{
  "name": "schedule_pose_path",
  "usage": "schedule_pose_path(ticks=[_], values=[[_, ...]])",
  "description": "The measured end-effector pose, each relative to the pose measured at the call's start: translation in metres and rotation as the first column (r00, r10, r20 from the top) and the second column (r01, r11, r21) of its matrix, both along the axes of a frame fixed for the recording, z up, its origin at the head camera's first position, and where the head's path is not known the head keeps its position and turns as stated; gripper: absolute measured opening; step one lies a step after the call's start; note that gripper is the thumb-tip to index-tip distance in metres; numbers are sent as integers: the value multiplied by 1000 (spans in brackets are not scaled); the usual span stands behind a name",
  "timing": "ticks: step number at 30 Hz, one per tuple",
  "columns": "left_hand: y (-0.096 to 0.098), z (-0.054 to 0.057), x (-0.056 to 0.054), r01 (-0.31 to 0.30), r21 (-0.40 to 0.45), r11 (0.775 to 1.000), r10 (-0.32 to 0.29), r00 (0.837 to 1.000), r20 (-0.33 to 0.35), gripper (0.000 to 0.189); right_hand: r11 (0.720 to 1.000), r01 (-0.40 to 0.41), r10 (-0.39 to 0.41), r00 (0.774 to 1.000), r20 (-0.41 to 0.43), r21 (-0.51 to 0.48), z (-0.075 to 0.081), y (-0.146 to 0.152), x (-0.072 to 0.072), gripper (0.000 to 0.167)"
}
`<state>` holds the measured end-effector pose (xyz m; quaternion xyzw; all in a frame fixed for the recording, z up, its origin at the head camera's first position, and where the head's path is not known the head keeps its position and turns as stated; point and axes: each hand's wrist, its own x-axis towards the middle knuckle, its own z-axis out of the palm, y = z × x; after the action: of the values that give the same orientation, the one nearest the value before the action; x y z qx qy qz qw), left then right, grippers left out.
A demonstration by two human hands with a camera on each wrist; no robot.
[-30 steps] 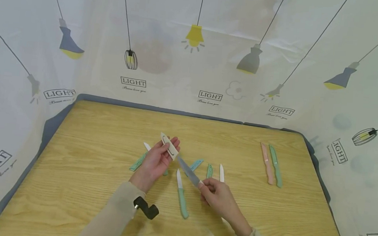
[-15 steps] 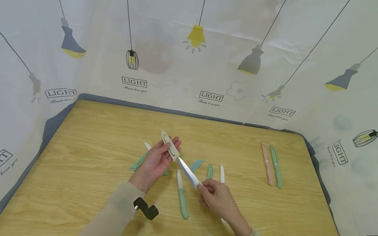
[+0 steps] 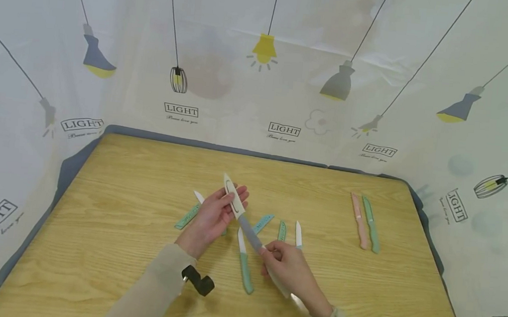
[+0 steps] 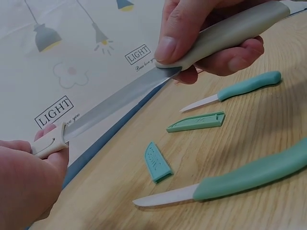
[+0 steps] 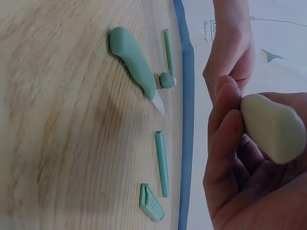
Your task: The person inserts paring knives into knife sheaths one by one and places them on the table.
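Observation:
My left hand (image 3: 212,218) holds a cream knife sheath (image 3: 235,198), thumb pressed on its face and the other fingers spread behind it. In my right hand (image 3: 289,268) is a knife with a cream handle (image 4: 230,36), pinched near the blade end. Its grey blade (image 4: 115,103) points up to the left, and the tip sits inside the sheath mouth in the left wrist view. The handle's butt faces the camera in the right wrist view. Below the blade lies a green-handled knife (image 3: 245,271) with a white blade.
On the wooden table (image 3: 113,267) lie a blue sheath (image 3: 264,223), a green sheath (image 3: 282,230) and a white-bladed knife (image 3: 299,233). Another green sheath (image 3: 187,216) and a white blade (image 3: 198,196) are partly behind my left hand. A pink knife (image 3: 359,220) and a green knife (image 3: 370,224) lie at right.
The blade has slid from the sheath mouth a short way into it, so less of it shows. My hands are closer together, and the sheath has turned more upright and slightly right.

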<state>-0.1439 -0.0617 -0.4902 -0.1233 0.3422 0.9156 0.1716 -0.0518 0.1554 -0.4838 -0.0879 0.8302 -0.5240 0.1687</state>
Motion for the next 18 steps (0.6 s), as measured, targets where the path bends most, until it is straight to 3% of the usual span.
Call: schedule_pose_path(ticks=[18], values=[[6,-1,5,-3,-39,999,4,1000,10,49,1000,10,-9,1000,20,-30,-4,-8,-2,30]])
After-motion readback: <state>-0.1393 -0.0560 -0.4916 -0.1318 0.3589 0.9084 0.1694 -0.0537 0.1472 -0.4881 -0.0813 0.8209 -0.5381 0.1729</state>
